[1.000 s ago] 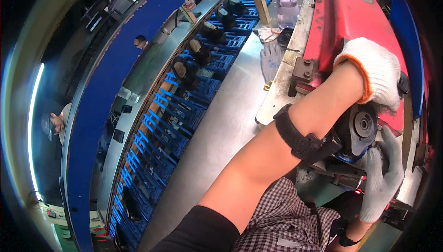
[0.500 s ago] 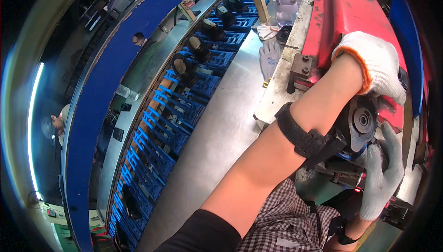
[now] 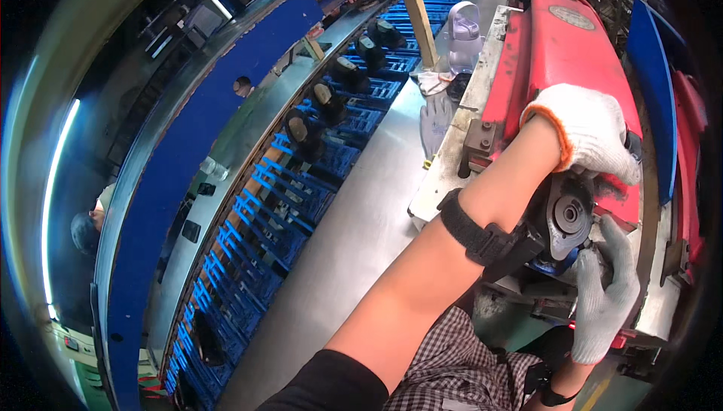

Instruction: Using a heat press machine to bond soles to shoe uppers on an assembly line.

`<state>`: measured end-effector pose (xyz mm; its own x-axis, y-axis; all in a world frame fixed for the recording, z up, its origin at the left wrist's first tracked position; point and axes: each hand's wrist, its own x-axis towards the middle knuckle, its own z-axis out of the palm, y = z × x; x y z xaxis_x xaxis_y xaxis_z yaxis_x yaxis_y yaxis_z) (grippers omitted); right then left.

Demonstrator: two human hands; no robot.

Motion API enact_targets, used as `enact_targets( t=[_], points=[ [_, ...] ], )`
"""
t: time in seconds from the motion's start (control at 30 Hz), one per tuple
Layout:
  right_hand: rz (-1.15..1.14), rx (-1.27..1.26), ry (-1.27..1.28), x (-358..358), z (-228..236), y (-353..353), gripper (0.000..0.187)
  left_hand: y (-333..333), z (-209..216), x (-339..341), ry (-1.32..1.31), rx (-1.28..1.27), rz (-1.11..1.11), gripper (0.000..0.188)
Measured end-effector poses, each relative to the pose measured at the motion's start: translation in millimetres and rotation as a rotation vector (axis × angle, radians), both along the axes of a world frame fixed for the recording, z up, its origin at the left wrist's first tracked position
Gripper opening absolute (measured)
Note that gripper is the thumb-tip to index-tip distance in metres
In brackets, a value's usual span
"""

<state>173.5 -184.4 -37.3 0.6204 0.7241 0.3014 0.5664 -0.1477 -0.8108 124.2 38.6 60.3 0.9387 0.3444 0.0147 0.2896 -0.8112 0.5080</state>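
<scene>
My left hand (image 3: 591, 129), in a white knit glove with an orange cuff, reaches across to the front of a red machine (image 3: 576, 46). Its fingers are curled, and what they close on is hidden. Just below sits a dark rounded piece (image 3: 566, 214) with concentric rings, its kind unclear, in front of the machine head. Beside its right edge is my right hand (image 3: 608, 287), in a whitish glove. Two fingers point upward and apart, their tips close to that edge; the other fingers are hidden. A black strap (image 3: 474, 234) circles my left forearm.
Dark shoe-like items (image 3: 301, 126) stand on a blue slatted rack (image 3: 252, 238) to the left, beside a metal table (image 3: 339, 238). A lilac bottle (image 3: 463, 42) and a grey glove (image 3: 435, 125) lie beyond. A blue panel (image 3: 655, 102) stands right; a person (image 3: 86, 230) is far left.
The whole view has shifted, so the machine and both hands appear lower and slightly further left. Both hands keep nearly the same places around the dark ringed piece.
</scene>
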Motion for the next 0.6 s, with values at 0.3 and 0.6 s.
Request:
enact_targets(
  t=[0.3, 0.6],
  points=[
    [-0.012, 0.032, 0.022, 0.7, 1.1, 3.2, 0.050, 5.2, 1.4, 4.6, 0.002, -0.076, -0.019, 0.053],
    [-0.012, 0.004, 0.035, 0.8, 3.5, -2.8, 0.048, 0.0, 2.5, 7.1, -0.017, -0.088, -0.027, 0.052]
  ],
)
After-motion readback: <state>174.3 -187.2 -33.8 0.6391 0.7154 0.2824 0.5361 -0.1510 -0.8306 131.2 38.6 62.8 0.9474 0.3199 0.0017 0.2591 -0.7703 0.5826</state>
